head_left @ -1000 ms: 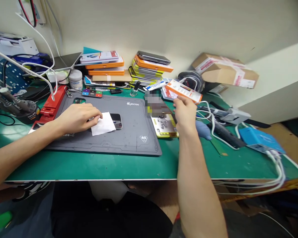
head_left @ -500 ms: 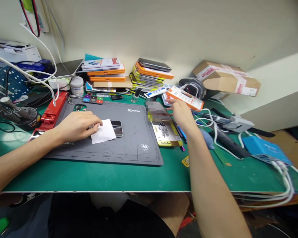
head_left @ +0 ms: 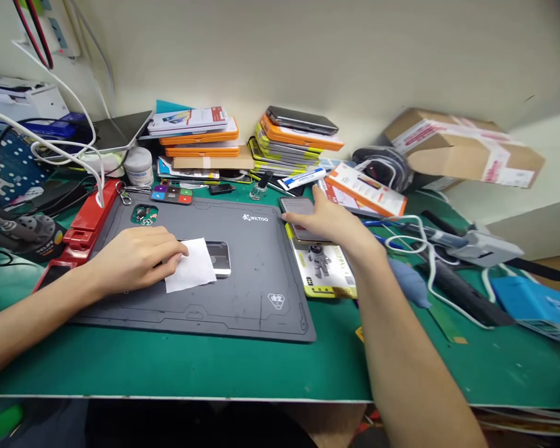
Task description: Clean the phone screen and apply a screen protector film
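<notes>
My left hand (head_left: 147, 258) is closed on the edge of a white paper-like wipe (head_left: 193, 266). The wipe covers most of a phone (head_left: 221, 258) lying on the grey work mat (head_left: 247, 298); only the phone's right end shows. Over at the mat's right side, my right hand (head_left: 338, 219) is open, its thumb and index finger spread above a dark flat phone-like device (head_left: 299, 205). That device rests on a yellow-edged box (head_left: 324, 267) with an astronaut picture. The other right fingers are hidden behind the hand.
Stacked orange and yellow cases (head_left: 289, 152) stand against the wall. A small glass bottle (head_left: 259, 188) and a white jar (head_left: 139, 165) sit behind the mat. A red holder (head_left: 86, 221) lies left. Cables, a blue air blower (head_left: 408, 283) and a cardboard box (head_left: 466, 146) are right.
My right hand has shifted left over the dark device, its thumb now at the device's near-left edge. My left hand stays on the wipe. The camera view has tilted and shifted slightly.
</notes>
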Demonstrator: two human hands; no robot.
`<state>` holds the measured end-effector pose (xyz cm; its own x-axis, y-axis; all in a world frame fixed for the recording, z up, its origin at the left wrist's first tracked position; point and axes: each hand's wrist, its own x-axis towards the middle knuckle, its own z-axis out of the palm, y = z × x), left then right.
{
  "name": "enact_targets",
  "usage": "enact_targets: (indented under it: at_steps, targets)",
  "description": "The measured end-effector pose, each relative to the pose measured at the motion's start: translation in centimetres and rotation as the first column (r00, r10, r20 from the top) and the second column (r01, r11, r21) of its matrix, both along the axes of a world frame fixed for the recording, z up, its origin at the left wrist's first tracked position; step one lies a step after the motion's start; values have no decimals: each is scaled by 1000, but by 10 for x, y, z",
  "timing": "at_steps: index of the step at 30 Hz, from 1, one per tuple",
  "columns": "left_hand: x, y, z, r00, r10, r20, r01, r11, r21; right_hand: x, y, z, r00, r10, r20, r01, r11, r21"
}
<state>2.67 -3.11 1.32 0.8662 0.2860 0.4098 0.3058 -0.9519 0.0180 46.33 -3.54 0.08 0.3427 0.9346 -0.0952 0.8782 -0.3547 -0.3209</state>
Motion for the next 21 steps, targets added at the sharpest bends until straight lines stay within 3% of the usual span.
enact_targets:
  at_steps: [3,6,9,11,16,21]
  targets:
    - [0,0,-1,1000,7,-4,-7,1000,-1,-9,-1,-2,998,-35,47,34,999,24]
    - [0,1,-2,1000,10,-12,-10,1000,19,-20,-13,-2,994,-45,102,25,981,191]
    - [0,2,-3,1000,10,-8,-9,999,31,-35,-35,3,986,-50,160,-15,924,382]
    - [0,3,-4,1000,10,2,-10,1000,29,-49,-52,5,984,-46,171,-34,897,440]
    - [0,4,-5,1000,10,1,-10,999,39,-88,-81,4,987,-34,158,-28,925,380]
    - [0,3,-5,1000,15,-8,-14,999,52,-99,-80,-5,982,-37,186,-14,963,268]
